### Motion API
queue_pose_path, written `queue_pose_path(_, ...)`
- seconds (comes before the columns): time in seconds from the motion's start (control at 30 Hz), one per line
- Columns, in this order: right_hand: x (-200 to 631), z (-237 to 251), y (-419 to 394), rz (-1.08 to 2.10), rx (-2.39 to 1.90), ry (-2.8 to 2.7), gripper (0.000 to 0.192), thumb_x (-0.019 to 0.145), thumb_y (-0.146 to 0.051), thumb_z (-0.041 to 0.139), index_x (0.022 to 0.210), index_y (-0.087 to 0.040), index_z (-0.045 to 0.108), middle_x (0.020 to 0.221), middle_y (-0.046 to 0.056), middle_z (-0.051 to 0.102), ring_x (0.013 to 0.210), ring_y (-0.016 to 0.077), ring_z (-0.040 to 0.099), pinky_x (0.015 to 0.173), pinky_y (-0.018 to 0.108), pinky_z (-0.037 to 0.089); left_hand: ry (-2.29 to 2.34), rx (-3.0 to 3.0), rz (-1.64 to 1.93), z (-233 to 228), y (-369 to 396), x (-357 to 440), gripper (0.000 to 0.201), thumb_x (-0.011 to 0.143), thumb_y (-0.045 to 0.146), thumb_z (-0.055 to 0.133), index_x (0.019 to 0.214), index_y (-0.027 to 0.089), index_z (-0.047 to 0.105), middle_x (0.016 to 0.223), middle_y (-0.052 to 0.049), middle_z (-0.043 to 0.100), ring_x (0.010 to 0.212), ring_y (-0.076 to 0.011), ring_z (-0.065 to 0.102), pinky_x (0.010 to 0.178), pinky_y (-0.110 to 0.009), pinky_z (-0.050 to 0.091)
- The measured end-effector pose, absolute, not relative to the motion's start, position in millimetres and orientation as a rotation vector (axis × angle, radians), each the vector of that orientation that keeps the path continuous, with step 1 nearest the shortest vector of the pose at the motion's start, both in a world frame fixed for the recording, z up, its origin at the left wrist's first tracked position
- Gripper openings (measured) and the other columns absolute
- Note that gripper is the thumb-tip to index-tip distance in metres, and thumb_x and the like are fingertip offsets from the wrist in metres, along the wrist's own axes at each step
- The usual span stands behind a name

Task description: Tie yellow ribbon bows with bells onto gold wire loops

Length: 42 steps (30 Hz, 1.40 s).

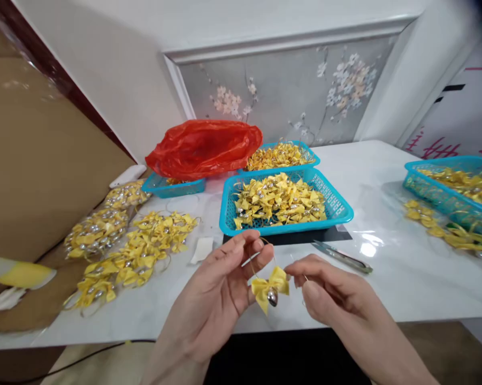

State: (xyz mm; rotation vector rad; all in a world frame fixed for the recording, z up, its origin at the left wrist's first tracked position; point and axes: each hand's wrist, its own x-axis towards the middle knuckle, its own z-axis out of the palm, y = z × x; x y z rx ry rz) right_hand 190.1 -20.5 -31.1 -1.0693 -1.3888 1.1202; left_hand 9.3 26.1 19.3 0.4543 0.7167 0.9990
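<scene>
- At the far left, a brown cardboard sheet (pixel 36 176) leans beside the white desk (pixel 405 267).
- Clear packets of bows (pixel 96 232) lie at the desk's left edge, touching a loose heap of yellow bows (pixel 140 254) just to their right.
- A small white paper scrap (pixel 201 249) lies between that heap and the nearest basket.
- Behind, a red plastic bag (pixel 203 147) sits on a small blue tray (pixel 172 187).
- The left hand (pixel 214 299) is closed to a pinch, thumb and forefinger nipped on the thin wire loop (pixel 260 251) that rises from the bow; the other fingers are curled.
- The yellow ribbon bow (pixel 269 286), with a small silver bell hanging at its centre, sits between the two hands, in the air just in front of the desk's near edge.
- Directly beyond it stands a blue basket (pixel 337 206) full of yellow bows, with a second full basket (pixel 278 155) behind.
- The right hand (pixel 337 297) is likewise pinched shut, fingertips touching the bow's right wing and the wire.
- Tweezers (pixel 341 256) lie on the desk beyond the right hand.
- At the far right, a third blue basket (pixel 453 192) holds bows, with loose ones beside it.
- Pink writing on the right wall is cut off and cannot be read.
</scene>
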Motion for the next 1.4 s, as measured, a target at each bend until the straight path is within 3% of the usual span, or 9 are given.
queue_pose_path(0.23,180,-24,-28,1.151,-1.060,-1.459,0.021,0.094,-0.031,0.059,0.076,-0.021,0.061,0.072,-0.003,0.051,0.060,0.0099,0.047,0.053,0.020,0.039,0.680,0.497,0.888,8,2,7,0.015,0.093,0.015,0.060,0.099,0.014,0.073,0.098,-0.006,0.068,0.095,-0.0179,0.071,0.075,-0.024,0.062)
queue_pose_path(0.53,173,-17,-48,1.188,-1.034,-1.381,0.025,0.096,-0.031,0.056,0.073,-0.019,0.059,0.069,-0.004,0.051,0.059,0.0090,0.045,0.053,0.019,0.038,0.746,0.686,0.868,-4,-29,-5,0.028,0.085,0.028,0.075,0.111,0.023,0.067,0.098,-0.003,0.069,0.088,-0.0150,0.067,0.074,-0.024,0.058)
queue_pose_path(0.73,171,-9,-64,1.068,-1.024,-1.397,0.024,0.094,-0.027,0.057,0.072,-0.019,0.059,0.068,-0.003,0.052,0.058,0.0083,0.049,0.051,0.017,0.040,0.845,0.865,0.921,-3,-50,-7,0.036,0.081,0.023,0.080,0.111,0.030,0.062,0.082,0.003,0.072,0.070,-0.0086,0.062,0.066,-0.015,0.050)
queue_pose_path(0.87,169,-8,-72,1.026,-1.071,-1.428,0.028,0.095,-0.028,0.054,0.069,-0.019,0.057,0.066,-0.002,0.052,0.056,0.0096,0.048,0.049,0.019,0.040,0.856,0.947,0.983,-4,-63,-6,0.039,0.081,0.023,0.079,0.113,0.036,0.061,0.080,0.004,0.075,0.070,-0.0092,0.065,0.067,-0.015,0.051)
queue_pose_path(0.97,169,-12,-79,0.859,-1.106,-1.487,0.024,0.096,-0.025,0.053,0.073,-0.020,0.058,0.068,-0.001,0.054,0.057,0.0107,0.050,0.049,0.021,0.042,0.900,1.024,1.085,-5,-70,-5,0.025,0.081,0.022,0.079,0.101,0.033,0.069,0.078,0.005,0.073,0.068,-0.0081,0.063,0.063,-0.013,0.050)
queue_pose_path(1.07,172,-16,-89,0.526,-1.105,-1.574,0.004,0.092,-0.020,0.060,0.090,-0.022,0.063,0.082,0.001,0.059,0.057,0.0108,0.055,0.047,0.021,0.045,0.996,1.164,1.174,-6,-74,-4,0.006,0.082,0.021,0.078,0.084,0.026,0.075,0.075,0.004,0.071,0.068,-0.0082,0.062,0.064,-0.012,0.050)
queue_pose_path(1.2,171,-17,-98,0.256,-1.020,-1.805,0.021,0.087,-0.017,0.068,0.106,-0.022,0.064,0.092,0.003,0.063,0.069,0.0128,0.065,0.055,0.020,0.054,1.048,1.280,1.149,-6,-78,-5,0.009,0.085,0.020,0.074,0.081,0.028,0.078,0.078,0.005,0.076,0.073,-0.0091,0.066,0.070,-0.012,0.052)
queue_pose_path(1.27,169,-16,-98,0.225,-0.981,-1.824,0.018,0.090,-0.012,0.063,0.106,-0.019,0.064,0.090,0.004,0.063,0.075,0.0128,0.067,0.064,0.019,0.056,1.051,1.289,1.114,-6,-79,-7,0.011,0.085,0.021,0.073,0.084,0.030,0.080,0.081,0.005,0.078,0.076,-0.0101,0.068,0.073,-0.013,0.053)
queue_pose_path(1.4,166,-11,-91,0.349,-0.985,-1.739,0.012,0.091,-0.008,0.059,0.094,-0.016,0.067,0.083,0.002,0.062,0.071,0.0083,0.063,0.063,0.014,0.052,1.063,1.225,1.059,-7,-79,-9,0.011,0.082,0.021,0.076,0.087,0.030,0.081,0.082,0.004,0.079,0.076,-0.0107,0.068,0.073,-0.014,0.054)
